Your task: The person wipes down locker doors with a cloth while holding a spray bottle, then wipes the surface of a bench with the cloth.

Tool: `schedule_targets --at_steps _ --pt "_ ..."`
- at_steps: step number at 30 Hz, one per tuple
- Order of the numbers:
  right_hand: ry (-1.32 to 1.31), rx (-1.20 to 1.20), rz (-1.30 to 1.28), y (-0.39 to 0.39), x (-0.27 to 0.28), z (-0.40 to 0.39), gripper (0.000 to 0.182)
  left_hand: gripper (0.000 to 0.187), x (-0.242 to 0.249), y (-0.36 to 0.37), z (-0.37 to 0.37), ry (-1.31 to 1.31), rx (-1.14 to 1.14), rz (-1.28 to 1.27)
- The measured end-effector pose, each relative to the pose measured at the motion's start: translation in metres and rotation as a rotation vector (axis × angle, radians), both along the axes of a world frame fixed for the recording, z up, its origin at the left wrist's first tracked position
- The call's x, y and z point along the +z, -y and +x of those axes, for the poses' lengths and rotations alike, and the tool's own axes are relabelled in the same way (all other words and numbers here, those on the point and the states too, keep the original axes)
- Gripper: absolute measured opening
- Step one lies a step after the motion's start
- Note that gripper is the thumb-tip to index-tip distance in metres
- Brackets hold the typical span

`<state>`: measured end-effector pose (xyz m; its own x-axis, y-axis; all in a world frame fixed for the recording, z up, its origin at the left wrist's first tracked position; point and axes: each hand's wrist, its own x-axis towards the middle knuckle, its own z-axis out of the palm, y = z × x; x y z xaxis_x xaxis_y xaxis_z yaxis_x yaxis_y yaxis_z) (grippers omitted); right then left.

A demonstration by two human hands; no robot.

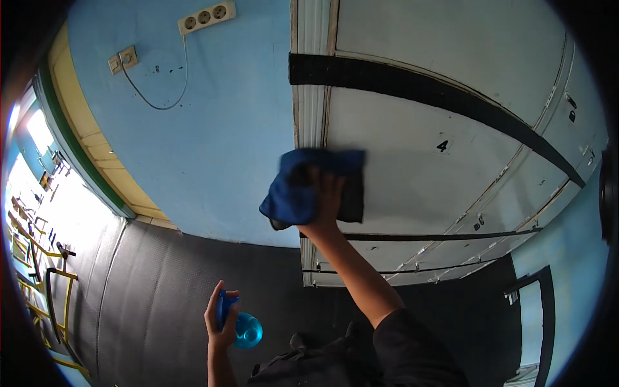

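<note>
My right hand (325, 197) presses a dark blue cloth (293, 197) against the left edge of a white locker door (400, 168), just left of and below the black number 4 (442, 146). The cloth is slightly blurred and reaches past the cabinet edge in front of the blue wall. Lower left, my left hand (222, 316) is wrapped round the blue head of a spray bottle (248, 330), whose body is translucent blue. The bottle is held over the dark floor, apart from the cabinet.
A power strip (206, 18) and wall sockets (122, 59) with a hanging cable are on the blue wall (225, 148). A yellow door (106, 151) stands left, with yellow-framed equipment (68, 297) beyond. Dark floor (161, 290) lies below; a black-framed mirror or opening (547, 316) is at right.
</note>
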<state>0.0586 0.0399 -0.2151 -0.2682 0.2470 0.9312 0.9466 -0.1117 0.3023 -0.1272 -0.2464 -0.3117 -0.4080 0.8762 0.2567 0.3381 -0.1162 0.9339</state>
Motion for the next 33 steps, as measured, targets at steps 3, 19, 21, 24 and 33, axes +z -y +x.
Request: schedule_targets --at_steps 3,19,21,24,33 --pt "-0.103 0.718 -0.392 0.0 -0.046 -0.001 0.029 0.062 -0.003 0.008 -0.007 -0.001 0.052 -0.014" --pt "-0.594 0.452 -0.235 -0.04 -0.134 0.288 0.033 0.063 -0.01 -0.016 0.002 -0.084 -0.042 -0.22" --pt "-0.738 0.441 -0.112 -0.048 -0.148 0.321 0.03 0.063 -0.014 -0.02 -0.002 -0.119 -0.056 -0.224" --pt "-1.374 1.467 0.026 -0.063 -0.153 0.33 0.031 0.064 -0.02 -0.025 -0.006 -0.139 -0.094 -0.236" --pt "-2.373 2.765 -0.885 -0.056 -0.21 0.1 0.056 0.063 -0.015 -0.037 -0.004 -0.122 -0.135 -0.255"
